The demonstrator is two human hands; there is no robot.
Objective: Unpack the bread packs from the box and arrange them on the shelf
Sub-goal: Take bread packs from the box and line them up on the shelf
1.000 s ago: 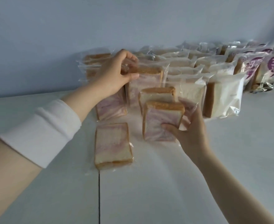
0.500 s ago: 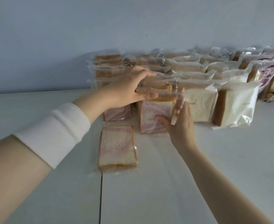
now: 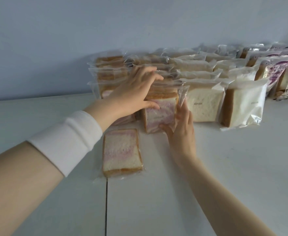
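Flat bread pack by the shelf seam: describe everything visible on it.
The flat bread pack is one thick slice-shaped block, white crumb marbled pink, golden-brown crust along its near and left edges, sealed in clear, glossy film. It lies face up on the white shelf, its wrapper's near corner over the seam. Nothing rests on it.

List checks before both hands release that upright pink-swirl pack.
1. Seating: the upright pink-swirl pack stands on the shelf: ok.
2. Grip: the right hand holds its right edge, thumb on the front: ok.
3. Steadying: the left hand holds its top, thumb on the front: ok.
4. Gap to the white bread pack: cannot tell, a film flap covers it.
5. Stands unaided once released: cannot tell.
6. Strays: the flat pack lies face-up in front, not stood: not ok.
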